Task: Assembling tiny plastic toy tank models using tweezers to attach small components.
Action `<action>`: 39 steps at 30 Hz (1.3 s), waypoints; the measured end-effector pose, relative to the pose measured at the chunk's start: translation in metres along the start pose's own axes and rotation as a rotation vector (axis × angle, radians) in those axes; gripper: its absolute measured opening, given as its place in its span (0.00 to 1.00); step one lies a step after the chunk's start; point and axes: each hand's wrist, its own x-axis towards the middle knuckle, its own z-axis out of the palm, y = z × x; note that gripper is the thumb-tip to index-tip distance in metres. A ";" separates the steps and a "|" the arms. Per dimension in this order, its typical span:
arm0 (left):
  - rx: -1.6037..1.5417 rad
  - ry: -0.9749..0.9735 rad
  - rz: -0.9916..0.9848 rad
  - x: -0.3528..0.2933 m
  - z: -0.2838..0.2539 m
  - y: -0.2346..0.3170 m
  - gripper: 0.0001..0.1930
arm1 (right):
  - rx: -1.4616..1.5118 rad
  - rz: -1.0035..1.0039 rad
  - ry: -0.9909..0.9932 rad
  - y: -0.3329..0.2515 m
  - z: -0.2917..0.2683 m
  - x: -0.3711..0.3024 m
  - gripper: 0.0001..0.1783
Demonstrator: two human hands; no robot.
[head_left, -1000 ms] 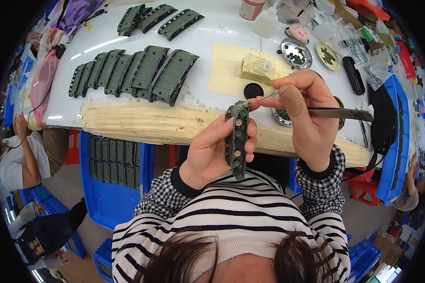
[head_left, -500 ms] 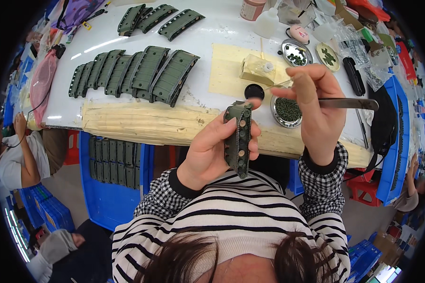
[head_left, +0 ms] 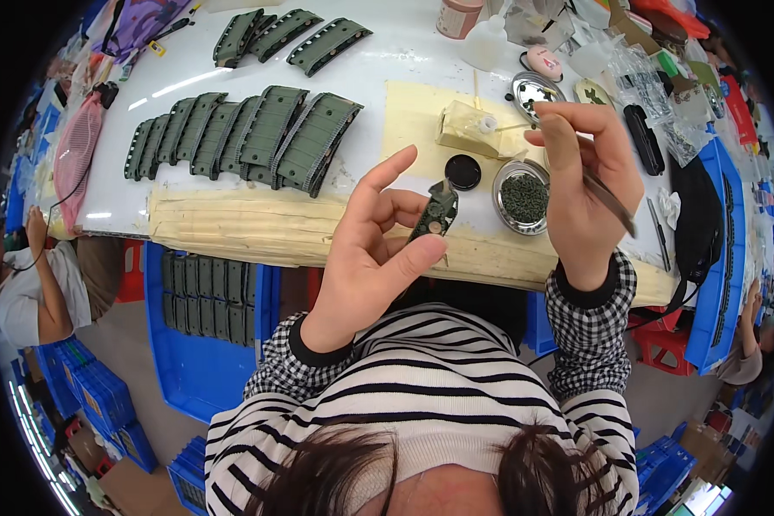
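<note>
My left hand point(head_left: 357, 267) is closed around a dark green, curved plastic piece point(head_left: 439, 211), the thumb on its lower end and the index finger lifted away. The piece is tilted end-on, with small round fittings along its studded face; much of it hides behind the fingers. To the right, my right hand point(head_left: 586, 193) pinches metal tweezers point(head_left: 612, 208) between thumb and fingers; their handle slants down past the palm. Just left of that hand is a round metal dish point(head_left: 500, 194) of tiny dark green parts. A black round cap point(head_left: 463, 172) lies beyond the green piece.
Rows of similar green pieces point(head_left: 258, 133) stand at left on the white table point(head_left: 378, 56). A taped block holding a small bottle point(head_left: 473, 129), a second dish point(head_left: 562, 88) and a white squeeze bottle point(head_left: 488, 43) are farther back. Below the wooden edge point(head_left: 258, 225), a blue crate point(head_left: 198, 370) holds more pieces.
The green piece has been turned from upright to end-on, and my left index finger has lifted. My right hand has shifted slightly right, and the tweezers' handle has swung downward.
</note>
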 end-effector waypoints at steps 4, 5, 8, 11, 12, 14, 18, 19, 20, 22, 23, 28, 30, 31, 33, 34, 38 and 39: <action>0.177 0.056 0.029 -0.001 0.003 0.002 0.42 | 0.441 0.166 -0.184 -0.017 0.004 -0.013 0.10; 0.183 0.070 0.020 -0.002 0.004 0.002 0.43 | 0.471 0.186 -0.211 -0.018 0.006 -0.016 0.10; 0.212 0.062 0.015 -0.001 0.004 0.001 0.42 | 0.543 0.215 -0.263 -0.018 0.009 -0.019 0.09; 0.226 0.064 0.039 -0.002 0.003 -0.001 0.42 | 0.522 0.208 -0.287 -0.017 0.009 -0.019 0.08; 0.227 0.064 0.041 -0.002 0.003 -0.001 0.42 | 0.512 0.205 -0.289 -0.018 0.009 -0.019 0.08; 0.229 0.062 0.043 -0.001 0.003 -0.001 0.42 | 0.495 0.188 -0.288 -0.018 0.010 -0.019 0.07; 0.245 0.066 0.056 -0.001 0.003 -0.001 0.42 | 0.470 0.160 -0.289 -0.017 0.011 -0.018 0.05; 0.251 0.066 0.059 -0.001 0.003 -0.001 0.42 | 0.465 0.159 -0.293 -0.017 0.011 -0.018 0.05; 0.258 0.066 0.061 -0.001 0.003 -0.001 0.42 | 0.461 0.159 -0.292 -0.017 0.011 -0.018 0.05; 0.259 0.068 0.064 -0.001 0.003 -0.001 0.42 | 0.455 0.158 -0.288 -0.017 0.012 -0.018 0.05; 0.259 0.069 0.065 -0.001 0.003 -0.001 0.42 | 0.453 0.156 -0.289 -0.017 0.012 -0.018 0.05; 0.251 0.072 0.061 -0.001 0.003 -0.002 0.43 | 0.459 0.171 -0.296 -0.016 0.011 -0.017 0.05; 0.226 0.065 0.053 -0.001 0.002 -0.002 0.42 | 0.548 0.220 -0.230 -0.018 0.012 -0.016 0.06; 0.202 0.057 0.047 -0.001 0.001 -0.002 0.41 | 0.592 0.244 -0.197 -0.019 0.012 -0.015 0.06; 0.103 0.018 0.035 -0.001 0.000 -0.002 0.37 | 0.437 0.213 -0.112 -0.014 0.009 -0.006 0.07; 0.023 -0.016 0.029 -0.001 -0.003 -0.005 0.36 | 0.360 0.198 -0.071 -0.008 0.007 0.000 0.08; -0.124 -0.186 0.012 0.000 -0.013 -0.020 0.31 | -0.188 -0.050 -0.068 0.019 0.004 0.010 0.03; -0.141 -0.212 0.018 0.000 -0.012 -0.020 0.29 | -0.249 -0.127 -0.062 0.020 0.007 0.011 0.07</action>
